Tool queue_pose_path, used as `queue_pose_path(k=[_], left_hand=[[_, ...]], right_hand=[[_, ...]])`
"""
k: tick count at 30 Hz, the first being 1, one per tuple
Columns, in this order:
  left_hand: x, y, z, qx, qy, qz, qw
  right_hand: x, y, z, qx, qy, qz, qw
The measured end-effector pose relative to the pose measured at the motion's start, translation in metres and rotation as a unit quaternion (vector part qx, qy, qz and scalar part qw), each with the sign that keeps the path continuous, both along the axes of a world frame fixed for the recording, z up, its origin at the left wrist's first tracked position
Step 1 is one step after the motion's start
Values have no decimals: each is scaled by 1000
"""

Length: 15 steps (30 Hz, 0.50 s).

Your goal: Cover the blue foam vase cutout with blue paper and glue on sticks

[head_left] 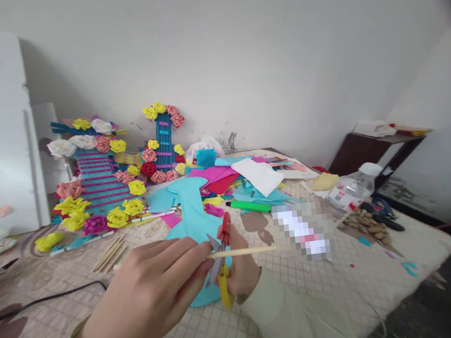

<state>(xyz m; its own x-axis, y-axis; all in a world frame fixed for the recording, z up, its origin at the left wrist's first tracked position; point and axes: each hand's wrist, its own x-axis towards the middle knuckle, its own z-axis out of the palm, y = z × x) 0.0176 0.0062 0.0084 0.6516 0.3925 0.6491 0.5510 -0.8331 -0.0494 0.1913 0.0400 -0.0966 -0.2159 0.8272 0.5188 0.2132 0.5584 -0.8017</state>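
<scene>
Between the thumb and fingers of my left hand (157,285) is a thin wooden stick (251,250), held level and reaching out to the right. My right hand (238,265) grips scissors (223,278) with red and yellow handles. Their blades are parted and cross the stick just beyond my left fingertips. Below both hands lies a light-blue guitar-shaped cutout (190,200) on the table, partly covered by them. A few more wooden sticks (111,255) rest to the left of my left hand.
Paper-flower decorated shapes (104,177) lean at the back left. Coloured paper sheets (257,176) pile up at the back middle, with a green marker (250,206) in front. On the right are a plastic bottle (352,190) and peanuts (366,223). A black cable (49,303) runs across the left.
</scene>
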Motion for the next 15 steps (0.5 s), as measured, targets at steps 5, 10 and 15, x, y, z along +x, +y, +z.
queue_pose_path(k=[5,10,15], left_hand=[[1,-2,2,1,-6,-1,1000],[-1,-2,-1,3,-12,-5,1000],[-7,3,-6,13,6,13,1000]], right_hand=[[-2,-2,2,65,-8,-21,998],[-3,-3,1,23,-15,-17,999],[-3,-5,2,1,-13,44,999]])
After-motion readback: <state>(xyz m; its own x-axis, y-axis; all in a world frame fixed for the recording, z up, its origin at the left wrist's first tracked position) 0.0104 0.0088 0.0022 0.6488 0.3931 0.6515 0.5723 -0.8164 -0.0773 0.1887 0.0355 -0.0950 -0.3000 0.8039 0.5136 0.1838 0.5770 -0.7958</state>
